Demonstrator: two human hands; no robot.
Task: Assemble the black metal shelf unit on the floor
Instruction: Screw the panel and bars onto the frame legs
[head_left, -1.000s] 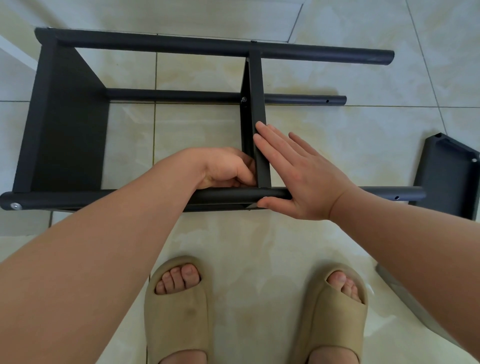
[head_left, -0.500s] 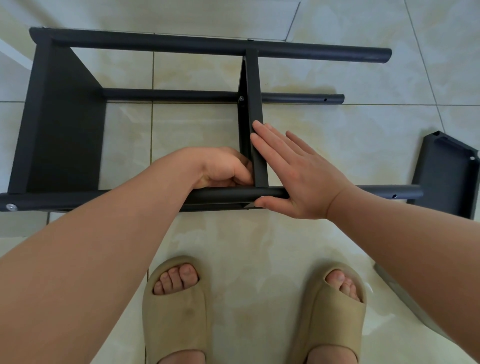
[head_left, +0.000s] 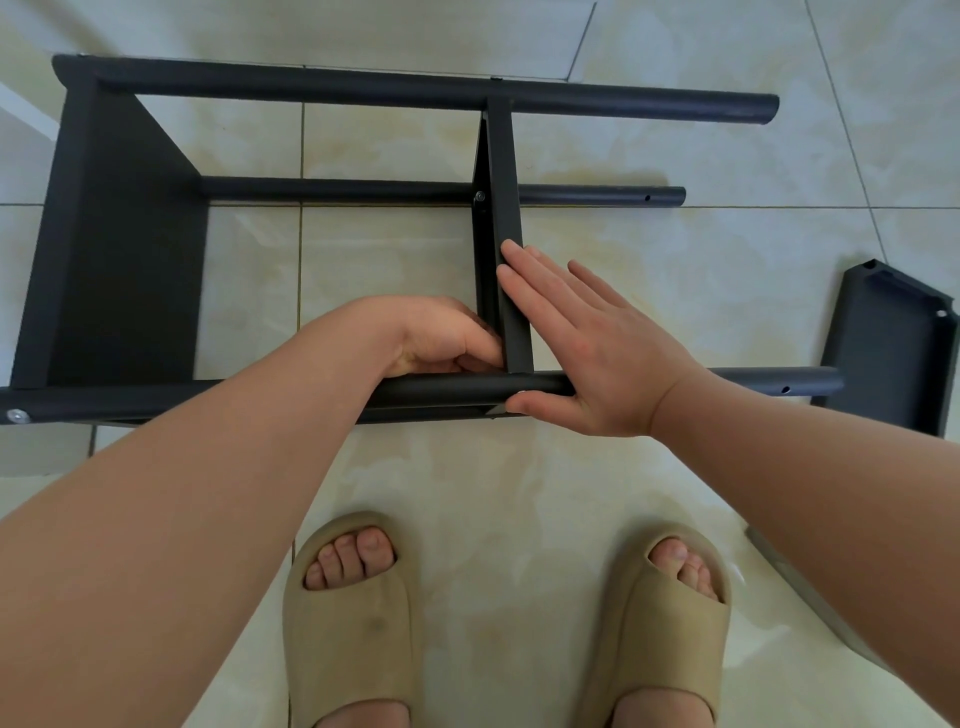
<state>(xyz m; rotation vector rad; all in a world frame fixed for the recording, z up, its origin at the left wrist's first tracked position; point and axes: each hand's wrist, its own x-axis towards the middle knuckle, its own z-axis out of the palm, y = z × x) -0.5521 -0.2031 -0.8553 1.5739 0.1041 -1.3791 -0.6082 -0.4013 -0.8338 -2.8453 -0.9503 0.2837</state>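
We saw the black shelf unit (head_left: 597, 193) lying on its side on the tiled floor (head_left: 675, 270), in front of the person's feet in beige sandals (head_left: 348, 623). Three of its round poles were visible, all running from left to right: the far pole (head_left: 311, 85), a lower pole (head_left: 337, 188) and the near pole (head_left: 457, 388). At the left they met the wide end panel (head_left: 124, 270), and a silver screw head (head_left: 16, 414) showed at the left end of the near pole. The right ends of the poles were free, and the near one had a small hole (head_left: 785, 389).

The middle panel (head_left: 504, 171) stood across between the far pole and the near pole, touching both. A dark screw (head_left: 480, 196) sat on its left side, at the lower pole.

The right hand (head_left: 597, 343) was spread flat, with straight fingers pressed on the right face of the middle panel and the thumb lying along the near pole. The left hand (head_left: 441, 338) was tucked into the corner left of this panel, just above the near pole, with its fingers curled. Its fingertips were hidden, so we could not tell whether it held anything.

A loose panel (head_left: 893, 353) lay on the floor just beside the right end of the near pole.
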